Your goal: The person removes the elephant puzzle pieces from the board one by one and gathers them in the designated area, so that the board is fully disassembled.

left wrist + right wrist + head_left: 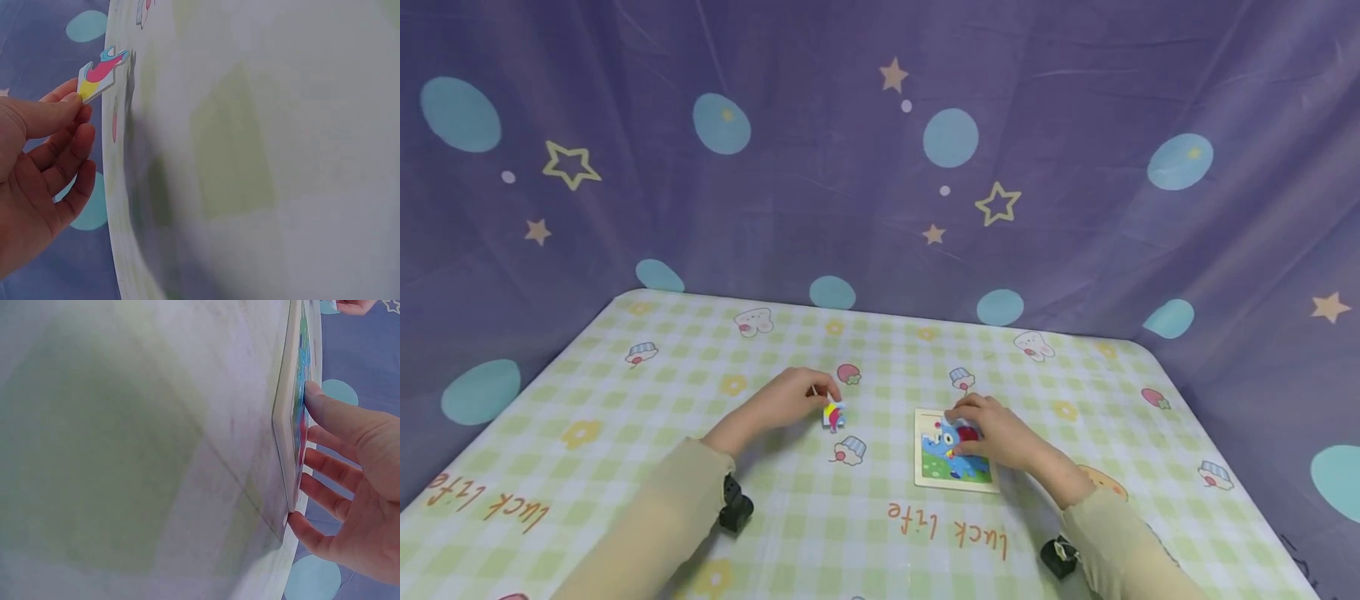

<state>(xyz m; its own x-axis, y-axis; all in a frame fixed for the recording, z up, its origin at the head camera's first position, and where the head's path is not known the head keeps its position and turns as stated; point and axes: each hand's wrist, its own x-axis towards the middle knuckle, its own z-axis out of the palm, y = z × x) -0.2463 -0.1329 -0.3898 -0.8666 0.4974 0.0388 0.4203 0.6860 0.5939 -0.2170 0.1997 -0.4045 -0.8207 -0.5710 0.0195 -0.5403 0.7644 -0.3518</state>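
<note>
- Nearest is the square pale-wood puzzle board [955, 484] with a blue elephant picture [970, 462], lying flat; its sides are near equal, so no long axis stands out.
- The right hand [996, 432] is the nearer one, reaching over the board's right side: thumb on the picture, the other fingers spread and slightly bent about the far right corner. Whether it grips any part is unclear.
- Left of the board, about level with its far half and well apart from it, the left hand [793, 396] pinches a small white-edged puzzle piece in yellow, red and blue [832, 416] between thumb and forefinger, the other fingers loosely bent.
- Around and beneath the board spreads a green-and-white checked tablecloth [820, 533].
- Beyond the board hangs a purple curtain [820, 208] with stars and blue ovals.
</note>
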